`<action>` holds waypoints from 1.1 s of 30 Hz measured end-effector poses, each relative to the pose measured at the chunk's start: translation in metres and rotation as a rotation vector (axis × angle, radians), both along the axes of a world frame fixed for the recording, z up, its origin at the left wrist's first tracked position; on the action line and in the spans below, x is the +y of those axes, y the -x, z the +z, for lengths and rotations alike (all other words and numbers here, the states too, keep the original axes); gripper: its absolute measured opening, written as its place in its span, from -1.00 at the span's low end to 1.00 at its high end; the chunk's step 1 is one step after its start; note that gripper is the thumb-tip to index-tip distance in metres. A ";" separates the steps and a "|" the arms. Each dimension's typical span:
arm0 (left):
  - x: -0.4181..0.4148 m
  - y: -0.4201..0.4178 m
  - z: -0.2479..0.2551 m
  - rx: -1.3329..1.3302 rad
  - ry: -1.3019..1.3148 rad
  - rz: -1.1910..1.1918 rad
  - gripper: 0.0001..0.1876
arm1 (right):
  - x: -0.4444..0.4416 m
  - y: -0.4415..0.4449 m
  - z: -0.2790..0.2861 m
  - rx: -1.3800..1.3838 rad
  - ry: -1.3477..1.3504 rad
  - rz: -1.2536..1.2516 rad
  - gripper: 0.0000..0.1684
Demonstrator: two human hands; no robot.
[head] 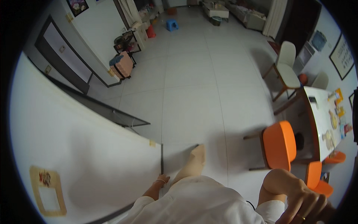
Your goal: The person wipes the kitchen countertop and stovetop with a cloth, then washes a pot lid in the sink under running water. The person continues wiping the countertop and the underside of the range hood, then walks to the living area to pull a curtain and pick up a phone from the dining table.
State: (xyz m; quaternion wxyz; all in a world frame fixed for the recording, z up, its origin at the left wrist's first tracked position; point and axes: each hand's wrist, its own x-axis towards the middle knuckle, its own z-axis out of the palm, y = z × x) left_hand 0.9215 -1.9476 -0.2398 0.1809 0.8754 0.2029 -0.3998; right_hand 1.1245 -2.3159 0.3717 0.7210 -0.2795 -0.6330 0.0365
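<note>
Low in the picture, my left hand [163,179] hangs beside the dark-trimmed end of a white wall [117,168], with a thin band on the wrist. Whether it touches the trim I cannot tell. My right hand [304,200] is raised close to the camera at the lower right, fingers curled, with a ring on one finger. Its fingertips are turned away, so anything inside them is hidden. Between the hands are my white shirt [195,201] and one leg stepping forward on the pale tiled floor [193,112].
An orange chair [279,145] stands at the right by a white dining table [318,120] bearing dishes and packets. Farther off is a cream chair [288,67]. A pink suitcase [122,65] stands by the left wall; a blue stool [172,25] and sofa [249,15] are at the back.
</note>
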 end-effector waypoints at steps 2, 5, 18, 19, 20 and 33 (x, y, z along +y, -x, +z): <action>0.035 -0.055 -0.006 -0.018 -0.027 -0.022 -0.49 | 0.028 -0.061 0.000 -0.046 0.034 0.086 -0.52; 0.051 -0.194 0.009 -0.070 0.078 -0.165 -0.48 | 0.064 -0.140 0.019 0.014 0.234 0.124 -0.50; 0.200 -0.659 0.130 -0.535 0.170 0.404 -0.36 | 0.224 -0.515 -0.014 -0.047 -0.048 0.215 -0.52; 0.216 -0.671 0.124 -0.499 0.150 0.445 -0.36 | 0.235 -0.547 -0.014 -0.037 -0.076 0.205 -0.51; 0.237 -0.681 0.118 -0.465 0.125 0.487 -0.36 | 0.246 -0.574 -0.013 0.003 -0.102 0.161 -0.50; 0.461 -0.785 0.011 0.041 0.037 0.651 -0.29 | 0.532 -0.913 0.007 -0.038 -0.038 0.176 -0.53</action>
